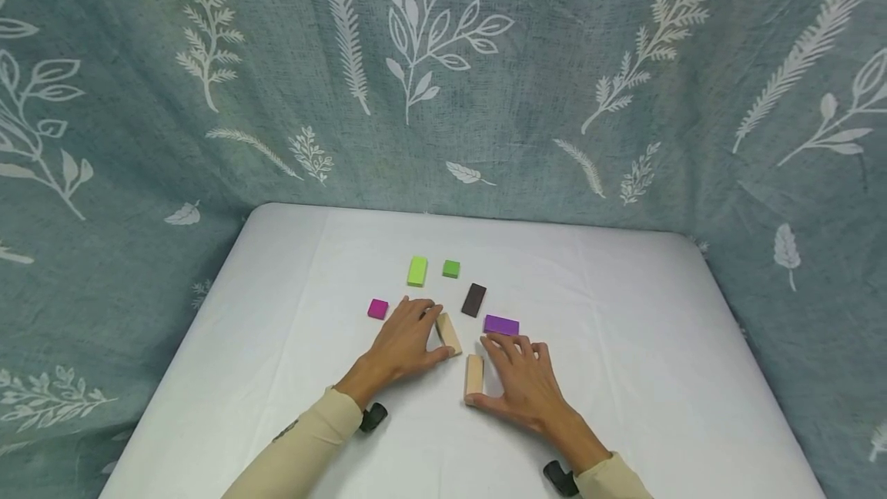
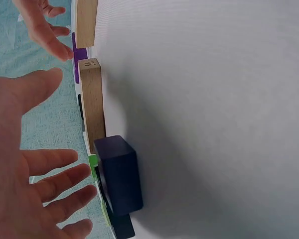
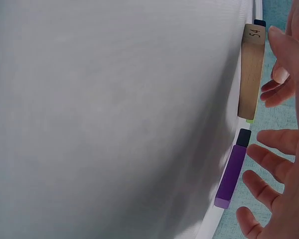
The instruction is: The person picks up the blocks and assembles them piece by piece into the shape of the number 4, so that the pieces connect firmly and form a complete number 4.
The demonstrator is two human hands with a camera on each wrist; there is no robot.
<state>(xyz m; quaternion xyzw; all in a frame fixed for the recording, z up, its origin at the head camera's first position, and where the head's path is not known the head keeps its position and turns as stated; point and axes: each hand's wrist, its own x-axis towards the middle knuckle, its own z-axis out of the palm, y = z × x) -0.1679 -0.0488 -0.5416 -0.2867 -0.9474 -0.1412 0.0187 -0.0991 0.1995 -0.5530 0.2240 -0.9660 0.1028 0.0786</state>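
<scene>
My left hand hovers with spread fingers around a pale wooden block, its thumb near the block's lower end. In the left wrist view a gap shows between these fingers and the wooden block. A dark navy block lies by the fingertips, mostly hidden by the hand in the head view. My right hand is spread over a second wooden block, marked "54" in the right wrist view, with the thumb by its near end. A purple block lies just beyond the right fingertips.
A dark brown block lies between and beyond the hands. Farther back are a lime block and a small green block. A magenta block sits left of the left hand. A white cloth covers the table.
</scene>
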